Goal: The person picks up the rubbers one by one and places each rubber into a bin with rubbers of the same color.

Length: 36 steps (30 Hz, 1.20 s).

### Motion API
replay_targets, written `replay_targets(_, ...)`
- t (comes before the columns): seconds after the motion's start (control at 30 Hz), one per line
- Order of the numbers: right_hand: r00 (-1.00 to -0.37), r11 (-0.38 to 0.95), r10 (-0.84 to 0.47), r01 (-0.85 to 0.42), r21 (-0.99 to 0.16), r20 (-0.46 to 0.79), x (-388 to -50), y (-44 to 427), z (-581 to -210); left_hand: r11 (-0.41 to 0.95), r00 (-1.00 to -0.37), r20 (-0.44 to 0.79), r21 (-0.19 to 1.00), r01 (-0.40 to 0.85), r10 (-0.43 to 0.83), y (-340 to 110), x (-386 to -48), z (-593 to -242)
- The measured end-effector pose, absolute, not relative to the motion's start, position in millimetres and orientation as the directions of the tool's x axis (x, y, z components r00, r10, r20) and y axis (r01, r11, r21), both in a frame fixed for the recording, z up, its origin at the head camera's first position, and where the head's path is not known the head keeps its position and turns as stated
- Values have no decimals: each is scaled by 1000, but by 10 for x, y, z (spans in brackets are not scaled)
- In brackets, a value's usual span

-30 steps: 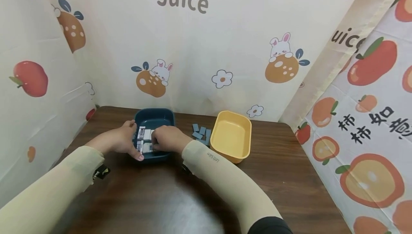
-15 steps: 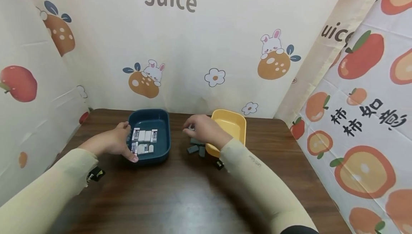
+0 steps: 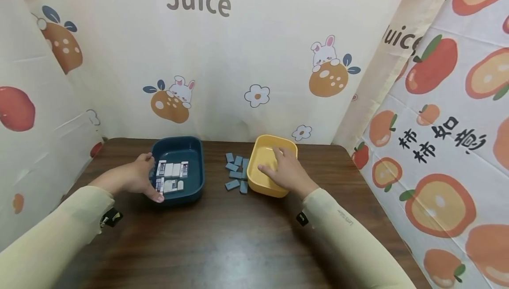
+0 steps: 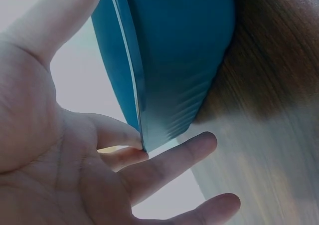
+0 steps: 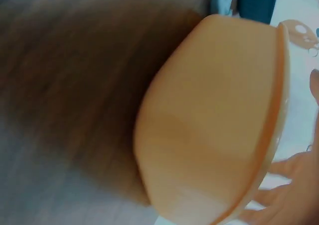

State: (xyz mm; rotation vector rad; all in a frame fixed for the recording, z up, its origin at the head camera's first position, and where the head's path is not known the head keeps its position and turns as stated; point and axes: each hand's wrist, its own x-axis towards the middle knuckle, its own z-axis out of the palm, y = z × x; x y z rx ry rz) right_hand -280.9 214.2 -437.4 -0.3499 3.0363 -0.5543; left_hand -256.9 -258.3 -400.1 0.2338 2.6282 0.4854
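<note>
My left hand (image 3: pixel 137 178) rests at the left side of a dark blue plastic box (image 3: pixel 193 178). Its thumb lies on the near rim; in the left wrist view, some loosely extended fingers touch the rim (image 4: pixel 133 75) and others stand apart. Inside the box several small white eraser-like pieces (image 3: pixel 172 169) with dark printed labels lie in two rows. Over the yellow plastic box (image 3: pixel 267 188) my right hand (image 3: pixel 290 172) hovers with spread fingers and nothing visible in them. Several small grey-blue blocks (image 3: pixel 236 174) lie on the table between the boxes.
Both boxes stand on a dark wood table (image 3: pixel 222 236), close to a back wall covered with fruit-print cloth (image 3: pixel 222 59). Similar printed cloth hangs at the left and right sides. Wood surface extends in front of the boxes and to the right of the yellow one.
My right hand has moved rightward from inside the blue box, past the grey-blue blocks, to above the yellow box, and its fingers have spread. The left hand stays at the blue box.
</note>
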Motion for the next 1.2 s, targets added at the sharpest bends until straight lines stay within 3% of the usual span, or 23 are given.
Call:
replay_targets(0.3, -983, 927, -104, -42, -373, -149, -2747, 2310, -4436, 923, -881, -397, 372, 100, 256, -2585, -2602, -4027)
replay_targets(0.67, -951, 856, -197, -48, -515, -239, -2759, 2478, -4263, 928, -882, -406, 363, 87, 241, -2572, -2608, -4020)
replay_targets(1.0, -918, 854, -228, -28, -520, -325, -2834, 2615, -4193, 935, -888, -398, 345, 88, 231, -2561, -2596, -4014)
replay_targets(1.2, -906, 859, -288, -102, -502, -309, -2891, 2635, -4197, 935, -902, -361, 337, 109, 235, -2553, -2613, -3974)
